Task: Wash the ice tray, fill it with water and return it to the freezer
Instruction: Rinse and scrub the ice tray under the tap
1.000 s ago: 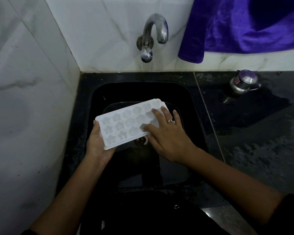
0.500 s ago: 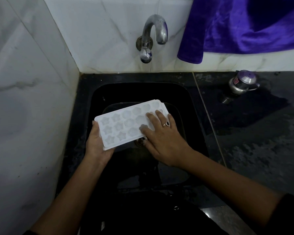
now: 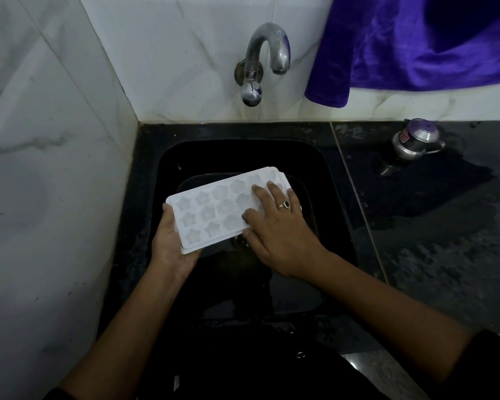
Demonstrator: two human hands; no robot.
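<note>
A white ice tray [image 3: 211, 210] with star and flower moulds hangs over the black sink [image 3: 334, 180], its right end tilted up. My left hand [image 3: 171, 245] grips its near left end from below. My right hand [image 3: 277, 226], with a ring on one finger, lies flat on the tray's right half, fingers spread over the moulds. The metal tap [image 3: 264, 56] on the wall above gives no visible water.
White marble walls close in on the left and behind. A purple cloth [image 3: 416, 44] hangs at the upper right. A small steel pot [image 3: 417, 141] stands on the wet black counter [image 3: 445, 212] right of the sink.
My right hand has slid a little along the tray's moulds toward its far right end. The tray and my left hand have barely shifted.
</note>
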